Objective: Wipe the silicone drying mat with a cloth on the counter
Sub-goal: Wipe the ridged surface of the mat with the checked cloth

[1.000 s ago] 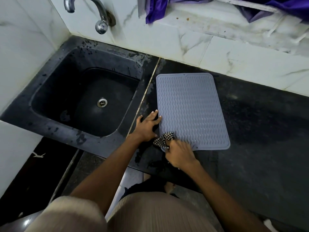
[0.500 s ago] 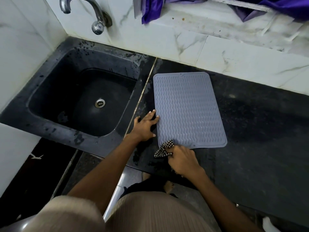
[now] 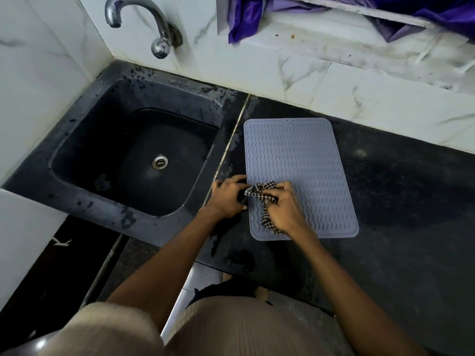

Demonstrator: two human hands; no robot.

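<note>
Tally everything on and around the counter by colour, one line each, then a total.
Grey: 1, mat
Black-and-white check: 1, cloth
Black: 2, sink, counter
Chrome: 2, tap, drain
Purple: 1, fabric
Total: 7

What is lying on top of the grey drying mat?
On the mat lies a checked cloth, gripped by the right hand. The mat surface beneath the cloth and that hand is hidden.

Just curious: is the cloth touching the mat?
Touching. The head view shows the cloth, gripped by the right hand, lying directly on the mat.
</note>
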